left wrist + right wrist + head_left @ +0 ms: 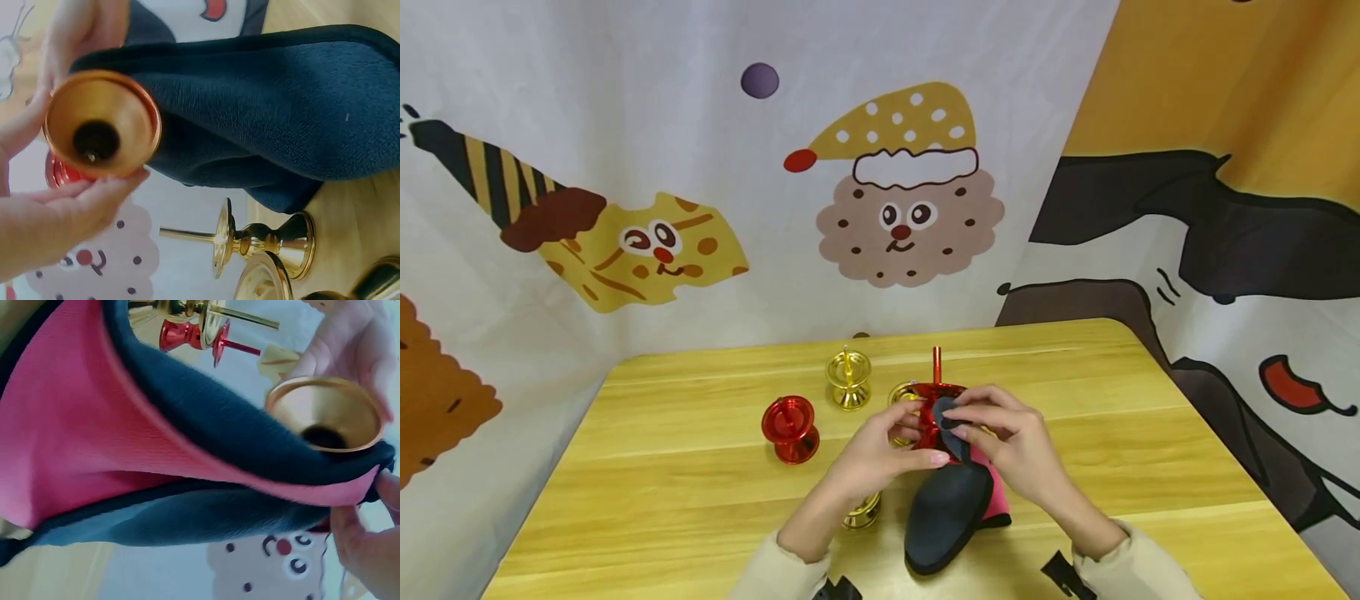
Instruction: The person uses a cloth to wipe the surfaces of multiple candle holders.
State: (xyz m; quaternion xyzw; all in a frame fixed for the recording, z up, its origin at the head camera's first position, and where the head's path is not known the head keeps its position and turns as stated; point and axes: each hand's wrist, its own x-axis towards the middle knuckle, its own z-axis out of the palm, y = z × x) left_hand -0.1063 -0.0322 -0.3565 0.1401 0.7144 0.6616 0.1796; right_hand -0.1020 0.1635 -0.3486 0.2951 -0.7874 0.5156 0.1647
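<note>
My left hand grips a shiny red candle holder around its body, its thin spike pointing away. The hollow, gold-coloured underside of this candle holder faces the left wrist camera. With thumb and fingers, my right hand pinches the end of a cloth against the holder's side. Dark blue-grey on one face and pink on the other, the cloth hangs down towards the table. Part of the red holder is hidden behind cloth and fingers.
Another red candle holder stands on the wooden table to the left. A gold candle holder is near the back. Further gold holders are partly covered by my left hand and forearm. A printed curtain hangs behind the table.
</note>
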